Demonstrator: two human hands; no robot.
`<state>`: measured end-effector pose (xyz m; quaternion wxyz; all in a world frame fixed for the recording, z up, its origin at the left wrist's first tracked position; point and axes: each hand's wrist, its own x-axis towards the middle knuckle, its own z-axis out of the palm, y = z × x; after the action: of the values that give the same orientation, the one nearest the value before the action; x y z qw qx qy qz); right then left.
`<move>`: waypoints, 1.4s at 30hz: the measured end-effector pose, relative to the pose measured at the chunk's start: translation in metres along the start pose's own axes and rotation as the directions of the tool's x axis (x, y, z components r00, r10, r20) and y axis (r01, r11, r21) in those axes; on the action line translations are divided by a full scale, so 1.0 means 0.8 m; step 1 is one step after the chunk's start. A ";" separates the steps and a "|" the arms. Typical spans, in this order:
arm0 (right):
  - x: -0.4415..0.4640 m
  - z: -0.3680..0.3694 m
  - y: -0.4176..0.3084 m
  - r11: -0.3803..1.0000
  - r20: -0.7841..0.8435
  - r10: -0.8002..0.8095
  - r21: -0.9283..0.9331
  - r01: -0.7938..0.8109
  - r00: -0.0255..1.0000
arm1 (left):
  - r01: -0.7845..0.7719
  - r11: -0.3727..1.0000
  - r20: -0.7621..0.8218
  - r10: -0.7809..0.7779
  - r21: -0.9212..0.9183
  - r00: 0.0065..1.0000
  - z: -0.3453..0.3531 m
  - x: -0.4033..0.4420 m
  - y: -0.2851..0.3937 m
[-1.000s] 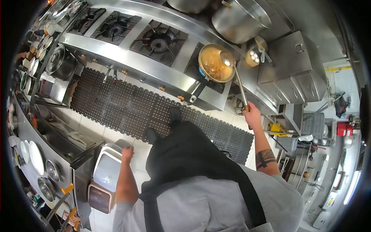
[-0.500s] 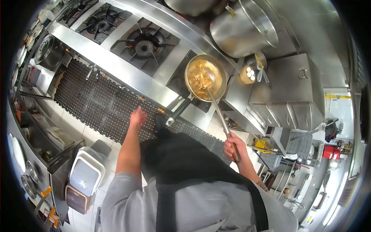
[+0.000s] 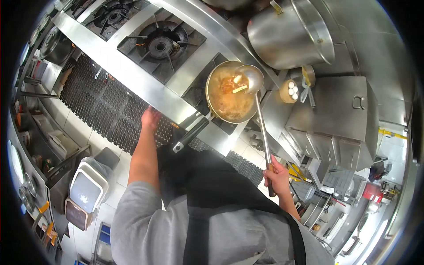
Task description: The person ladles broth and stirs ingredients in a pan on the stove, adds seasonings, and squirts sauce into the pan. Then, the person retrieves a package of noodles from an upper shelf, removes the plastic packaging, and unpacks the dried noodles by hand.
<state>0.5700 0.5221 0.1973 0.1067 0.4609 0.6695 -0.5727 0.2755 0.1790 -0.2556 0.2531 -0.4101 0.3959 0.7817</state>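
Observation:
My right hand (image 3: 277, 177) is closed round the brown grip of a long metal ladle (image 3: 262, 126). The ladle's bowl is at the far right rim of a frying pan (image 3: 209, 95) on the burner. Bubbling brown-orange sauce (image 3: 232, 104) fills the pan, with pale and reddish food pieces (image 3: 236, 84) beside the ladle bowl. The pan's black handle (image 3: 191, 135) points toward my apron, and no hand is on it. My left hand (image 3: 151, 118) is at the stove's front edge; its fingers are blurred and partly hidden.
Gas burners (image 3: 161, 47) line the stove to the left. A large steel pot (image 3: 287, 37) stands behind the pan. Right of it are a small container with white eggs (image 3: 289, 92) and a steel cabinet (image 3: 329, 106). A perforated black mat (image 3: 106, 97) covers the floor.
The ladle bowl has moved from the food in the pan's middle to the far right rim. My left hand has shifted left and up to the stove edge. The view has shifted slightly.

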 end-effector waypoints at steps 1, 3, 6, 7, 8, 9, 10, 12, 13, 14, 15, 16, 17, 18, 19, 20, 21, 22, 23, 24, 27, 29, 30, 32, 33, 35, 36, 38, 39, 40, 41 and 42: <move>0.002 -0.002 0.003 1.000 0.000 -0.014 -0.008 0.014 1.000 | -0.008 1.000 0.031 0.008 -0.009 0.999 -0.002 0.001 0.000; 0.006 -0.003 0.011 0.999 0.004 -0.029 -0.021 0.029 1.000 | -0.017 1.000 0.037 0.018 -0.011 0.999 -0.003 0.003 0.000; 0.011 0.001 0.028 0.996 -0.032 -0.037 -0.086 0.034 0.999 | -0.027 0.998 0.072 0.031 -0.047 0.997 -0.004 0.012 -0.001; 0.011 0.003 0.034 0.991 -0.064 -0.049 -0.124 0.041 0.997 | -0.030 0.996 0.096 0.038 -0.080 0.995 -0.008 0.018 -0.004; 0.012 0.006 0.041 0.986 -0.096 -0.063 -0.161 0.047 0.993 | -0.028 0.996 0.094 0.036 -0.085 0.995 -0.012 0.023 -0.009; 0.014 0.008 0.048 0.977 -0.134 -0.078 -0.208 0.049 0.988 | -0.059 0.997 0.092 0.064 -0.057 0.994 -0.011 0.018 -0.008; 0.014 0.014 0.051 0.976 -0.133 -0.077 -0.213 0.048 0.988 | -0.091 0.995 0.092 0.093 -0.029 0.991 -0.010 0.012 -0.007; 0.016 0.027 0.054 0.932 -0.239 -0.139 -0.359 0.046 0.961 | -0.073 0.997 0.031 0.073 0.009 0.997 -0.006 0.000 -0.004; 0.019 0.030 0.059 0.931 -0.236 -0.142 -0.362 0.049 0.961 | -0.056 0.997 -0.027 0.058 0.049 0.998 -0.005 -0.007 -0.001; 0.023 0.034 0.066 0.842 -0.257 -0.244 -0.534 0.073 0.935 | -0.060 0.997 -0.028 0.062 0.046 0.998 -0.007 -0.017 0.002; 0.026 0.038 0.074 0.722 -0.256 -0.348 -0.687 0.083 0.902 | -0.055 0.985 -0.005 0.057 0.161 0.998 -0.013 -0.025 0.001; 0.029 0.043 0.082 0.723 -0.253 -0.353 -0.685 0.090 0.901 | -0.052 0.960 0.017 0.050 0.275 0.999 -0.023 -0.032 0.001; 0.032 0.050 0.090 0.667 -0.246 -0.431 -0.735 0.123 0.868 | -0.069 0.913 0.091 0.035 0.402 0.995 -0.052 -0.010 -0.015; 0.033 0.056 0.094 0.608 -0.234 -0.509 -0.779 0.153 0.829 | -0.117 0.856 0.121 0.064 0.503 0.991 -0.066 -0.017 -0.018; 0.030 0.064 0.097 0.611 -0.233 -0.516 -0.775 0.163 0.824 | -0.164 0.785 0.152 0.090 0.597 0.984 -0.081 -0.034 -0.021; 0.026 0.075 0.100 0.737 -0.301 -0.431 -0.661 0.140 0.850 | -0.190 0.630 0.148 0.118 0.753 0.982 -0.090 -0.068 -0.009; 0.019 0.086 0.103 0.843 -0.353 -0.333 -0.526 0.109 0.874 | -0.199 0.443 0.148 0.146 0.874 0.978 -0.102 -0.102 0.001; 0.008 0.100 0.103 0.849 -0.355 -0.335 -0.516 0.116 0.873 | -0.210 0.313 0.180 0.122 0.926 0.976 -0.127 -0.114 0.003; -0.004 0.115 0.102 0.787 -0.394 -0.444 -0.602 0.139 0.805 | -0.223 0.174 0.209 0.095 0.959 0.973 -0.155 -0.123 0.007; -0.016 0.127 0.102 0.717 -0.420 -0.547 -0.682 0.147 0.724 | -0.225 0.135 0.220 0.055 0.965 0.974 -0.183 -0.136 0.013; 0.027 0.101 0.175 0.772 -0.470 -0.489 -0.625 0.114 0.735 | -0.314 -0.189 0.323 0.019 0.930 0.946 -0.270 -0.183 0.035; 0.019 0.110 0.181 0.815 -0.496 -0.465 -0.563 0.136 0.733 | -0.199 -0.148 0.214 0.091 0.969 0.973 -0.381 -0.143 0.013; 0.014 0.121 0.169 0.822 -0.504 -0.465 -0.550 0.144 0.728 | -0.244 -0.163 0.258 0.072 0.956 0.963 -0.406 -0.158 0.027; 0.004 0.131 0.156 0.992 -0.373 -0.118 -0.013 0.122 0.920 | -0.009 -0.090 0.004 -0.057 0.996 0.998 -0.428 -0.199 0.065; 0.001 0.138 0.153 0.989 -0.391 -0.148 -0.084 0.125 0.908 | 0.026 0.072 -0.029 0.029 0.997 0.999 -0.449 -0.215 0.073; 0.022 0.136 0.182 0.849 -0.484 -0.443 -0.498 0.178 0.755 | 0.047 0.234 -0.075 0.116 0.971 0.990 -0.476 -0.230 0.088; 0.021 0.144 0.181 0.551 -0.406 -0.721 -0.827 0.109 0.562 | 0.049 0.309 -0.094 0.133 0.950 0.987 -0.492 -0.238 0.096; 0.019 0.158 0.173 0.578 -0.320 -0.723 -0.767 0.280 0.612 | 0.048 0.409 -0.131 0.178 0.911 0.975 -0.514 -0.247 0.110; 0.004 0.178 0.150 0.896 -0.365 -0.409 -0.334 0.293 0.836 | 0.033 0.464 -0.139 0.197 0.885 0.971 -0.524 -0.252 0.111; -0.012 0.199 0.125 0.981 -0.200 -0.074 0.161 0.107 0.977 | 0.015 0.513 -0.146 0.215 0.858 0.966 -0.531 -0.258 0.113; -0.015 0.220 0.100 0.960 -0.101 -0.087 0.258 0.110 0.991 | 0.024 0.537 -0.151 0.194 0.843 0.969 -0.527 -0.273 0.118; -0.017 0.245 0.070 0.932 -0.009 -0.096 0.349 0.094 0.995 | 0.025 0.541 -0.162 0.208 0.840 0.965 -0.530 -0.282 0.117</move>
<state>0.5436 0.3409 0.1057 -0.0019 0.4373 0.5783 -0.6887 0.5160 -0.2395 -0.1754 0.3257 -0.3107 0.7687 0.4544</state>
